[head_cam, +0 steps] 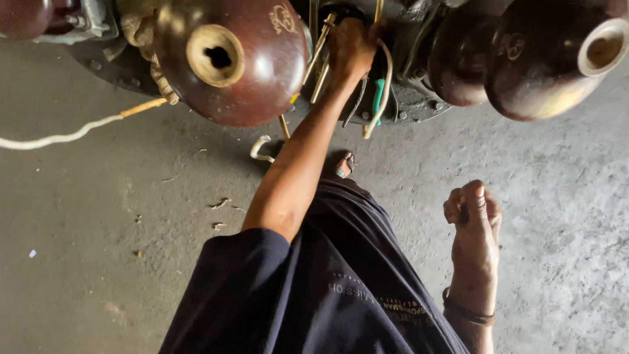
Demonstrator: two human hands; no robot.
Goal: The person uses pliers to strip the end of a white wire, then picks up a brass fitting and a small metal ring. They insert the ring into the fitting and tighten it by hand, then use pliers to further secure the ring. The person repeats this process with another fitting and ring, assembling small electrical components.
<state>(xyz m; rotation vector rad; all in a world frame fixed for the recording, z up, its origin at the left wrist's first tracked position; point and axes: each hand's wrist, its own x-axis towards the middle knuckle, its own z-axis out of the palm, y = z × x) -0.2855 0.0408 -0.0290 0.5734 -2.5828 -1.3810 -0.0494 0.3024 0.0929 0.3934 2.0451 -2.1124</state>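
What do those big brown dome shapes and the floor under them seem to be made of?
The brown domes look like glazed ceramic, perhaps porcelain: glossy, with highlights and a bare pale rim at the opening. The floor looks like rough grey concrete: matte, mottled and dusty.

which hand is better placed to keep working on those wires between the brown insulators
Left. The left hand already rests on the wires between the insulators; the right hand hangs fisted by the hip, apart from them.
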